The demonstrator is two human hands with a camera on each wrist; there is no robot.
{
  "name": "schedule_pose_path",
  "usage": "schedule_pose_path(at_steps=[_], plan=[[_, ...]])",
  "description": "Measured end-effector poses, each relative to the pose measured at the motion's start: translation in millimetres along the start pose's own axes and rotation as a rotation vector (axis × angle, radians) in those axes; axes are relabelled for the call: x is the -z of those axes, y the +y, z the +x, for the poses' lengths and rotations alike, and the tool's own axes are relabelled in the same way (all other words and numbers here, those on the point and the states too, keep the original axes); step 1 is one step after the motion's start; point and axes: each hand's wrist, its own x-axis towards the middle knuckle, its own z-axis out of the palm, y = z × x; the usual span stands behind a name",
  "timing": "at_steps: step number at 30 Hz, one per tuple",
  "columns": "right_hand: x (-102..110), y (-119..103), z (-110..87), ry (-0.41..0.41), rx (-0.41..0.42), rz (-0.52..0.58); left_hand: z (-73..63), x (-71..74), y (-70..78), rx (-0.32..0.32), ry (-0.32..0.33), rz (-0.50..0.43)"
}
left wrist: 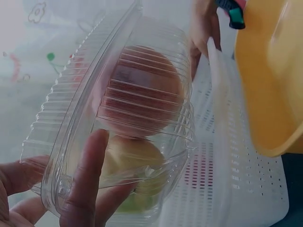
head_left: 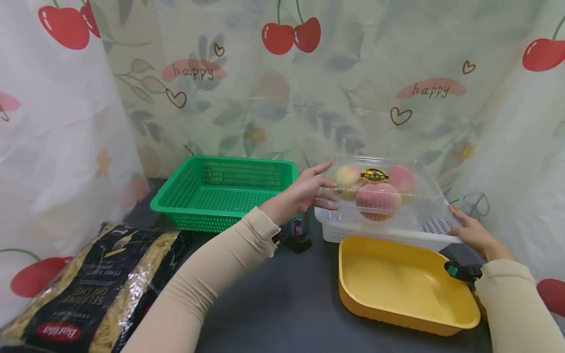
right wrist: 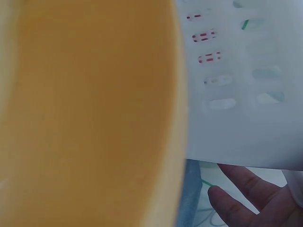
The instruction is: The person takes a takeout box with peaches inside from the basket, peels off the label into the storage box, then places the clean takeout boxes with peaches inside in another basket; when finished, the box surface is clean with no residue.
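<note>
My left hand [head_left: 304, 192] grips the left end of a clear plastic clamshell box [head_left: 423, 196], its thumb and fingers on either side of the edge in the left wrist view. Inside are three pink and yellow peaches [head_left: 377, 200], with a dark label on the lid. The box is over a white perforated basket [head_left: 335, 230], tilted in the left wrist view; whether it touches the basket floor is hidden. At the basket's right end, my right hand [head_left: 478, 235] holds the rim, some fingers showing beyond the wall in the right wrist view.
A yellow tray [head_left: 397, 279] stands right in front of the white basket. To the left is a green slotted basket [head_left: 225, 196], with a small purple-wrapped item [head_left: 298, 226] beside it. A Barilla pasta bag [head_left: 92, 289] lies front left. A printed curtain [head_left: 247, 98] hangs behind the dark table.
</note>
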Motion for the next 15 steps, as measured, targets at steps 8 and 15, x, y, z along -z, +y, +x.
schedule_pose_path(at_steps=[8,15], plan=[[-1,2,2.9,0.004,0.009,0.026,-47.4,24.2,2.3,-0.006,-0.025,0.044],[-1,1,1.2,0.000,0.010,-0.032,-88.9,42.5,7.5,-0.040,-0.054,0.107]])
